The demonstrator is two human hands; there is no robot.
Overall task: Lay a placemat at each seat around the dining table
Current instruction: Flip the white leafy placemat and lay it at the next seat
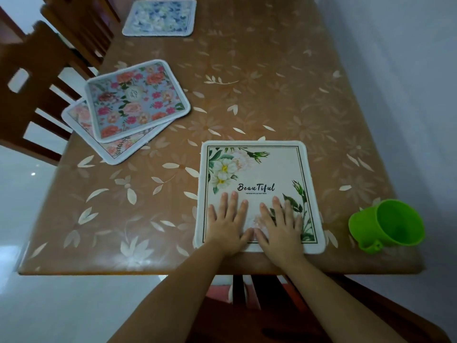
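At the near edge of the worktop (272, 82): I see the white placemat (257, 169) lying flat and square to the edge, directly in front of me.
White placemat, look: rounded corners, a pale rim and a thin dark double frame line inside. White blooms with yellow centres and green leaves fill its upper left corner, and green buds and leaves run down its right side.
Writing: "Beautiful" in black script across the middle. A tiny line beneath it is too small for me to read.
Left hand (228, 222): palm down on the mat's near half, fingers straight and slightly spread, gripping nothing.
Right hand (279, 225): flat beside the left, fingers straight, lying over part of the leaf print. The two thumbs nearly meet.
Rose placemat (136, 100): on the worktop's left side by a wooden chair (32, 100). It has pink and orange roses on a blue-grey ground, a white rim and a small pale emblem I cannot read. It lies askew on top of the lower placemat (116, 149).
Lower placemat: mostly covered, with a paler ground and peach flowers.
Blue placemat (159, 17): far left, blue and white blossoms, lying flat, blurred.
Worktop cover: glossy brown with cream leaves and flowers.
Green cup (393, 224): near the right corner, apart from the white placemat, its handle on the near side.
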